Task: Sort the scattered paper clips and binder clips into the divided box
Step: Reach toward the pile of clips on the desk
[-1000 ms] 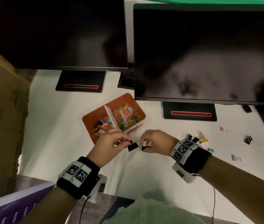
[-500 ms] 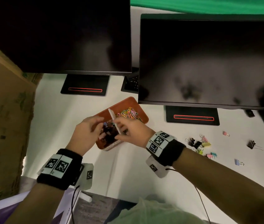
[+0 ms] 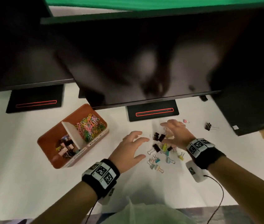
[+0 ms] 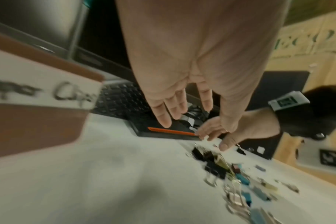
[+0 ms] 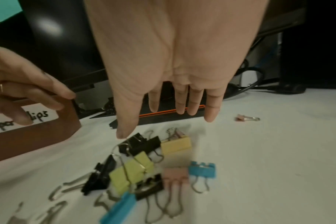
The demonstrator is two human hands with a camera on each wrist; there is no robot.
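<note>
The fingers point(image 5: 211, 109) of the right hand point(image 3: 175, 135) are spread and extended over a pile of binder clips point(image 3: 162, 148); nothing is held. The left hand point(image 3: 129, 149) is likewise seen with fingers splayed and empty, just beside the pile on the white table point(image 3: 23, 159). Black, yellow, pink and blue clips are made out in the pile from the right wrist view.

To the left stands the divided box point(image 3: 47, 141), parted by a white wall. Coloured paper clips point(image 3: 89, 126) are heaped in its far compartment; binder clips point(image 3: 65, 147) lie in the near one. A pink clip point(image 3: 185, 121) and a black clip point(image 3: 208, 126) lie apart near the monitor base point(image 3: 152, 112).

Half a second earlier both hands were at the box's binder-clip compartment; they have since been moved right to the pile, emptied.
</note>
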